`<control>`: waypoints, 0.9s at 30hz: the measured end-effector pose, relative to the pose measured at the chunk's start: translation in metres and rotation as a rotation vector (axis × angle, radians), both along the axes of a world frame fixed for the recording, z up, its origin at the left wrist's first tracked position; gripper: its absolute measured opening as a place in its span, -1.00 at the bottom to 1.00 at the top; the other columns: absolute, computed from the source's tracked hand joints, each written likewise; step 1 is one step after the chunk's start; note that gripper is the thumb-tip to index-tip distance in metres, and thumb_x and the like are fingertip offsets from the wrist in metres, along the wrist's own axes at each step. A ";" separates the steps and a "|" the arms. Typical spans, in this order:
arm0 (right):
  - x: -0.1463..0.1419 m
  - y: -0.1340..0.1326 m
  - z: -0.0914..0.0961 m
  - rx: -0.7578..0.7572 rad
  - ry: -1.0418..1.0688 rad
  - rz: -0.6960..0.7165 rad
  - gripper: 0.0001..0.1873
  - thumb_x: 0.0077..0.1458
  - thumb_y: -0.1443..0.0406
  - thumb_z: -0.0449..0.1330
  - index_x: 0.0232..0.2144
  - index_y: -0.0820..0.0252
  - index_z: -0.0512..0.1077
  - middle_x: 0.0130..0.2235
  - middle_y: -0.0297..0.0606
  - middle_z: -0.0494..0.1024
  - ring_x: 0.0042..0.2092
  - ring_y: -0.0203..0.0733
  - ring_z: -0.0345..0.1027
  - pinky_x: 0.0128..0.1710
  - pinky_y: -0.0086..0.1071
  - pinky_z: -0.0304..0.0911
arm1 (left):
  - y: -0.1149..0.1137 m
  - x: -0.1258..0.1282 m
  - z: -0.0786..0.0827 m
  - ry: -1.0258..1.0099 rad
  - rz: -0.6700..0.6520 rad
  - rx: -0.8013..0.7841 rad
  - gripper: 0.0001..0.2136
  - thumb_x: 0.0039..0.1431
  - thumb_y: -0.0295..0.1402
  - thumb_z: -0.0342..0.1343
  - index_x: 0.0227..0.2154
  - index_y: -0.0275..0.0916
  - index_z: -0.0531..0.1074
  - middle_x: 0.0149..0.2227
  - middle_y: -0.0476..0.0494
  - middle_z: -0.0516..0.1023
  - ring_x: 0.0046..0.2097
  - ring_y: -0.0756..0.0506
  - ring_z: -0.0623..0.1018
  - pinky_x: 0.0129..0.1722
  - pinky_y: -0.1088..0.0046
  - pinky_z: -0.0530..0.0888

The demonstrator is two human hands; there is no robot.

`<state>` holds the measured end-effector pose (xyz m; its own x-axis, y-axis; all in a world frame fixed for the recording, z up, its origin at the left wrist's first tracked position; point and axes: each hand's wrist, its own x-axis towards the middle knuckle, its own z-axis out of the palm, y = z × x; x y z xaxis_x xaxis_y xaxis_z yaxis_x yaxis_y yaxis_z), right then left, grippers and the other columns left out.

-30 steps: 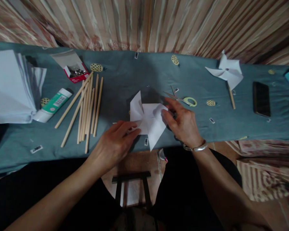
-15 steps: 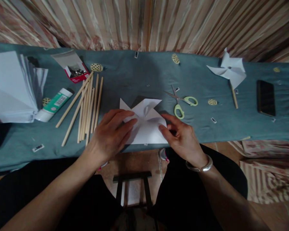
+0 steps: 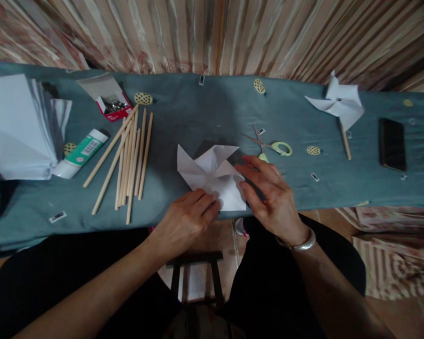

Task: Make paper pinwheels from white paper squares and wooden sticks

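A white paper pinwheel (image 3: 228,190) with folded, pointed blades lies near the table's front edge. At its lower left, my left hand (image 3: 189,216) pinches the paper with thumb and fingers together. My right hand (image 3: 270,197), with a silver bangle at the wrist, is at the pinwheel's right edge, its thumb and fingers apart. Just beyond that hand lie open scissors (image 3: 281,149) with light green handles, one handle loop partly covered by the fingers. Farther right rests another white pinwheel (image 3: 351,106) attached to a wooden stick (image 3: 345,141).
On the left are a stack of white paper (image 3: 12,127), a green and white glue tube (image 3: 81,153), several wooden sticks (image 3: 130,160) and an open red box (image 3: 116,112) of small metal pieces. A black phone (image 3: 392,143) lies far right on the green tablecloth (image 3: 183,108).
My left hand has moved down and right from the left blade to the paper's lower edge. My right hand has shifted slightly, with its fingers now partly over a scissor handle.
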<state>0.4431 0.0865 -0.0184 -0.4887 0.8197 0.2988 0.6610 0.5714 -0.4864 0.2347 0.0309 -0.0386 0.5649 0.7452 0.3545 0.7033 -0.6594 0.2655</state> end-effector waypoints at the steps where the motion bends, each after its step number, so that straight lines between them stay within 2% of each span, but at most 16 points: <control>1: 0.000 0.000 0.000 0.000 -0.004 0.023 -0.66 0.27 0.36 0.06 0.05 0.24 0.46 0.17 -0.01 0.43 0.16 0.02 0.33 0.18 -0.02 0.25 | 0.000 0.000 0.001 0.002 -0.004 0.004 -0.89 0.26 -0.51 0.09 -0.20 -0.40 0.48 -0.26 -0.19 0.57 -0.25 -0.13 0.52 -0.31 0.35 0.57; 4: 0.001 0.000 0.000 -0.005 0.008 0.042 -0.65 0.26 0.41 0.05 0.04 0.26 0.47 0.17 0.01 0.42 0.15 0.02 0.32 0.17 -0.02 0.26 | 0.000 0.000 0.004 0.007 -0.012 0.010 -0.89 0.26 -0.53 0.07 -0.22 -0.41 0.48 -0.27 -0.19 0.57 -0.27 -0.13 0.52 -0.34 0.37 0.56; 7: 0.005 0.000 0.000 -0.026 0.059 0.043 -0.63 0.24 0.44 0.02 0.01 0.19 0.49 0.18 -0.04 0.40 0.15 0.00 0.33 0.16 -0.01 0.26 | -0.001 -0.002 0.006 0.008 -0.013 0.015 -0.88 0.28 -0.54 0.04 -0.23 -0.41 0.48 -0.28 -0.18 0.57 -0.27 -0.11 0.53 -0.34 0.40 0.56; 10: 0.009 0.000 -0.001 -0.097 0.108 0.068 -0.61 0.23 0.46 0.00 -0.02 0.11 0.50 0.20 -0.13 0.38 0.15 -0.04 0.34 0.15 0.00 0.27 | -0.001 -0.004 0.006 0.005 -0.003 0.007 -0.87 0.29 -0.54 0.02 -0.24 -0.41 0.47 -0.29 -0.18 0.57 -0.28 -0.10 0.54 -0.36 0.41 0.57; 14: 0.014 0.001 -0.003 -0.176 0.120 0.090 -0.62 0.20 0.47 0.02 -0.06 0.12 0.52 0.27 -0.14 0.30 0.22 -0.02 0.26 0.17 -0.01 0.25 | -0.002 -0.005 0.005 -0.011 0.010 -0.006 -0.86 0.31 -0.52 0.00 -0.24 -0.40 0.47 -0.29 -0.18 0.57 -0.29 -0.09 0.55 -0.36 0.41 0.59; 22: 0.025 0.005 -0.011 -0.144 0.018 0.087 -0.60 0.14 0.51 0.01 -0.14 0.09 0.54 0.30 -0.20 0.27 0.27 0.01 0.19 0.20 0.07 0.20 | -0.002 -0.007 0.004 -0.028 0.019 -0.020 -0.87 0.32 -0.51 0.00 -0.24 -0.38 0.46 -0.28 -0.16 0.57 -0.29 -0.08 0.56 -0.37 0.43 0.59; 27: 0.024 0.004 -0.011 -0.167 0.043 0.066 -0.64 0.15 0.47 0.05 -0.14 0.09 0.56 0.28 -0.21 0.30 0.26 0.03 0.21 0.22 0.05 0.20 | 0.000 -0.008 0.001 -0.114 0.065 -0.006 -0.88 0.31 -0.50 0.00 -0.26 -0.35 0.44 -0.30 -0.14 0.57 -0.32 -0.06 0.57 -0.39 0.44 0.59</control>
<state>0.4668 0.0901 -0.0293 -0.5325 0.8264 0.1830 0.6015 0.5216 -0.6051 0.2263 0.0312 -0.0375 0.4716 0.7815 0.4085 0.7098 -0.6113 0.3499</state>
